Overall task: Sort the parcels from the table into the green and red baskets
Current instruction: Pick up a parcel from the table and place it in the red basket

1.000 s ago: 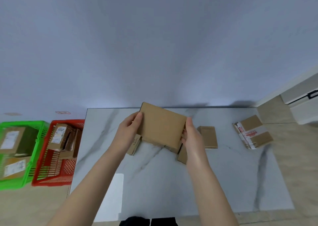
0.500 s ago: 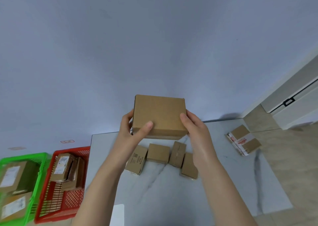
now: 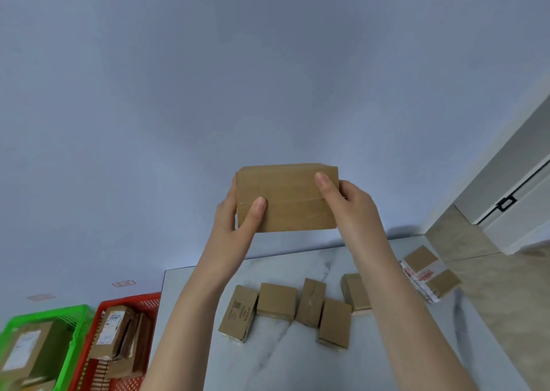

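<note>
Parcel point(image 3: 287, 197) — between left hand point(image 3: 235, 221), right hand point(image 3: 348, 203) — thumbs on front

A plain bluish wall point(image 3: 268, 63) fills the far side, with a white cabinet point(image 3: 520, 227) and tiled floor point(image 3: 455, 235) at right.

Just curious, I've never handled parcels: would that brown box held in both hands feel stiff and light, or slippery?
Probably stiff: the brown box shows flat faces and straight edges though the left hand and right hand grip only its ends. Likely light, as thumbs and fingers alone hold it up. The tape across it may be slick; bare cardboard should grip.
</note>
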